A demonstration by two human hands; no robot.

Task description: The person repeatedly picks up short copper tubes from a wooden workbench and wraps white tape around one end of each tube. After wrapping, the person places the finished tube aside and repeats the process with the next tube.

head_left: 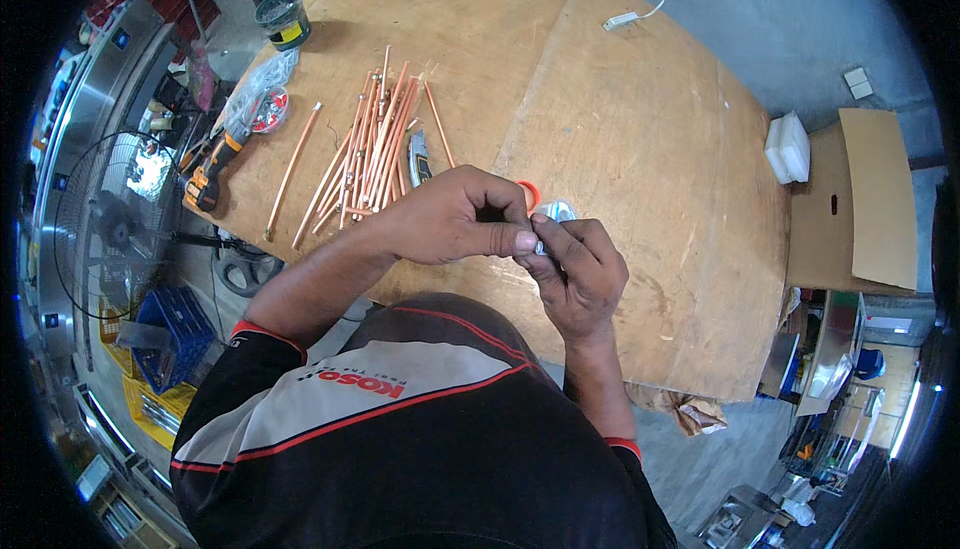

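Head view looks down on a big wooden worktop (650, 99). A brown cardboard box (878, 199) stands past its right side. On the left part of the worktop lies a messy pile of copper tubes (378, 139). The left hand (440, 217) and the right hand (583, 284) meet over the near edge, close to the pile's near right side. An orange and black power tool (212, 171) lies at the left edge. One lone copper tube (293, 171) lies between that tool and the pile. A dark round tub (283, 21) sits at the far left. A gray hand tool (418, 157) is just right of the pile. An orange-red ring (534, 189) shows just past the hands. Smallest is a shiny silver piece (540, 247), pinched between the fingers of both hands. It is too small and covered up to tell what it is.
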